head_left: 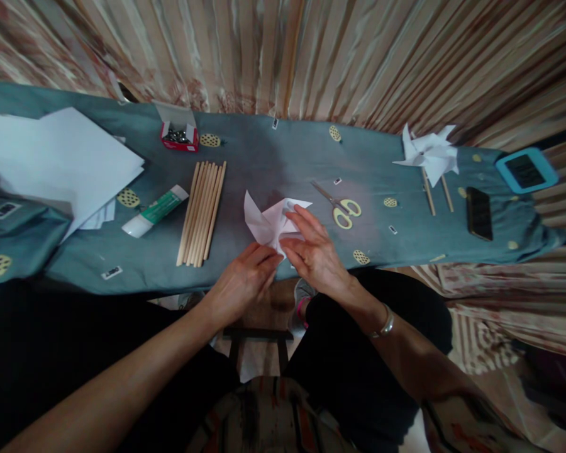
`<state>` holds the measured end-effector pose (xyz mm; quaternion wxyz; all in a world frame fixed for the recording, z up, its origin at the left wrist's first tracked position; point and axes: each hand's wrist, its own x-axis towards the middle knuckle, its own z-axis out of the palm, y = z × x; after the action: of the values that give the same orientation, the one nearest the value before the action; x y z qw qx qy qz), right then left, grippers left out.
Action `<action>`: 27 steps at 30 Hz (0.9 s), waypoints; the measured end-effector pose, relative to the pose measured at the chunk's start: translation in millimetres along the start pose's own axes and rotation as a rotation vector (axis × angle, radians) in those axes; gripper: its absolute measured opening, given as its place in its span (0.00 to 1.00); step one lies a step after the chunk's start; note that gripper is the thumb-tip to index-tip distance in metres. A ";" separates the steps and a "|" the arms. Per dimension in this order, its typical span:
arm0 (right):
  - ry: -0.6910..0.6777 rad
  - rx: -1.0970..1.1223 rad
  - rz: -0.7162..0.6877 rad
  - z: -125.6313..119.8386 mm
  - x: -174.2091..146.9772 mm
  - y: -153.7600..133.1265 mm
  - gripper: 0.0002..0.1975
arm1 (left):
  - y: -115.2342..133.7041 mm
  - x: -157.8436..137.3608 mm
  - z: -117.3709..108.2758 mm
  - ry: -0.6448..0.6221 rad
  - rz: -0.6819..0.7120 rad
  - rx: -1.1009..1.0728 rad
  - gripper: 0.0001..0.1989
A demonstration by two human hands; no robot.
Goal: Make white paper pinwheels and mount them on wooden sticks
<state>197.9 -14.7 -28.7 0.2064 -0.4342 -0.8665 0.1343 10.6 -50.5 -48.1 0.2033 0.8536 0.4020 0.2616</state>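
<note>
Legible text: none | green-white tube (155,211): lettering blurred | red box (180,146): print too small

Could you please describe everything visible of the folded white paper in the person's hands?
The folded white paper looks thin, with pointed, pinwheel-like flaps, one angled upper left and another upper right. The left hand pinches its near edge; the right hand touches its right side, partly covering it. It is at the near edge of the greenish cloth.
</note>
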 end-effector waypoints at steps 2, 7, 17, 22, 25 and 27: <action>0.002 0.013 0.009 0.7 -0.4 0.3 0.11 | -0.2 0.1 0.0 -0.002 -0.002 -0.001 0.12; 0.007 0.017 0.006 3.5 -1.6 1.8 0.12 | 0.1 0.3 0.3 0.009 0.014 -0.010 0.11; 0.040 -0.093 -0.043 8.1 -2.8 2.3 0.13 | 0.6 0.5 -0.4 0.007 0.005 0.005 0.11; 0.001 -0.137 -0.029 8.0 -3.7 1.1 0.14 | 0.4 -0.5 0.5 0.016 0.013 -0.004 0.11; -0.010 -0.155 -0.025 8.9 -4.1 1.0 0.15 | 0.4 -0.6 0.9 0.017 0.017 -0.007 0.11; -0.016 -0.170 -0.019 9.4 -4.4 0.6 0.16 | 0.3 -0.2 0.7 0.018 0.018 -0.007 0.11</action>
<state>196.3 -18.4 -38.3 0.1630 -0.4406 -0.8806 0.0618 11.2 -51.0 -48.6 0.2003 0.8539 0.3954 0.2726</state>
